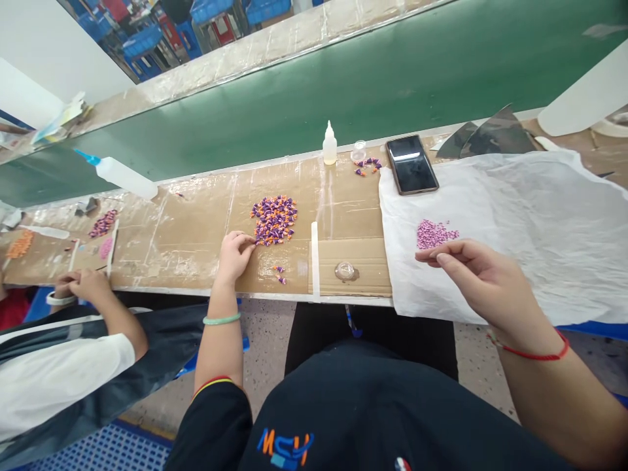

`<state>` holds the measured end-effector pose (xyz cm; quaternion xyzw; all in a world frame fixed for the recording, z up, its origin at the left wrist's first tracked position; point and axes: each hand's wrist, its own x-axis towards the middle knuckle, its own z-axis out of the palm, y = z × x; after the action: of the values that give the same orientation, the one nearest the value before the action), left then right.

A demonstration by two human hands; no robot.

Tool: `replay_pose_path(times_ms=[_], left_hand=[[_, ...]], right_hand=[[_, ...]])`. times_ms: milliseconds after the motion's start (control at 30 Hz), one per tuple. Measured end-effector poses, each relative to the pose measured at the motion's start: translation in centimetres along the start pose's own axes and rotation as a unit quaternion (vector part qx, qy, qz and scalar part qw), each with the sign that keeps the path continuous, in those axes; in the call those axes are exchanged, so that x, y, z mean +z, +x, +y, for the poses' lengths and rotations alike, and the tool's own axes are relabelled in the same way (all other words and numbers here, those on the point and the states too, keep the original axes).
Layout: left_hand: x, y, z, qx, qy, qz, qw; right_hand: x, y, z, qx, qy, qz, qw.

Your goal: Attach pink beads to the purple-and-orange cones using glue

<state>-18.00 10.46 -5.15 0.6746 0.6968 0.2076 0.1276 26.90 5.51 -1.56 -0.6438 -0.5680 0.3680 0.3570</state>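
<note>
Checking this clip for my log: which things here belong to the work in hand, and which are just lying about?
Work: left hand, purple-and-orange pieces; right hand, pink granules, white sheet.
Lying about: black smartphone, dropper bottle, blue-tipped squeeze bottle, small clear jar.

Seen from above, the person's left hand rests on a cardboard-covered workbench, its fingertips touching the edge of a heap of purple-and-orange beads. A few stray beads lie just to the right of that hand. The right hand hovers with thumb and forefinger pinched together over a crumpled white plastic sheet, just beside a small heap of pink beads. Beyond the right hand lies a black smartphone. Well to the left of the left hand, a co-worker's hands sit at the bench edge.
</note>
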Motion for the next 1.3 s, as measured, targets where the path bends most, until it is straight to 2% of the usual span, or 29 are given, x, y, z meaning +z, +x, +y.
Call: replay_pose_path(times_ms=[200,400,467,500,533,600,733,867,1067,1300], left_hand=[[0.3,0.5,0.3,0.018,0.019,-0.021,0.999],[0.1,0.0,1.5,-0.005,0.001,0.029,1.0],[-0.2,-1.0,2.2,-0.025,-0.048,0.066,0.996],[-0.4,-1.6,2.7,-0.052,-0.127,0.101,0.985],[-0.5,-2.2,3.2,-0.074,-0.206,0.128,0.967],[-0.6,-3.4,4.4,-0.096,-0.333,0.128,0.929],[-0.2,-5.6,7.8,-0.126,-0.482,0.059,0.865],[1.2,-7.7,10.9,-0.124,-0.538,-0.028,0.833],[3.2,-9.4,13.6,-0.118,-0.553,-0.122,0.816],[3.7,-9.5,14.0,-0.111,-0.541,-0.165,0.817]], right_hand=[[-0.4,-0.2,0.1,0.007,0.029,0.029,0.999],[-0.8,-0.5,0.5,0.001,0.051,0.064,0.997],[-1.3,-0.4,1.3,-0.014,0.047,0.082,0.995],[-1.5,-0.2,1.9,-0.028,0.035,0.091,0.995],[-1.8,0.0,2.6,-0.047,0.013,0.1,0.994],[-2.2,0.5,4.0,-0.099,-0.061,0.096,0.989],[-1.9,1.3,6.0,-0.178,-0.193,0.044,0.964],[-0.6,2.0,6.7,-0.199,-0.232,0.042,0.951],[-0.1,2.9,6.6,-0.217,-0.254,0.03,0.942],[-0.4,3.3,6.4,-0.234,-0.275,0.0,0.933]])
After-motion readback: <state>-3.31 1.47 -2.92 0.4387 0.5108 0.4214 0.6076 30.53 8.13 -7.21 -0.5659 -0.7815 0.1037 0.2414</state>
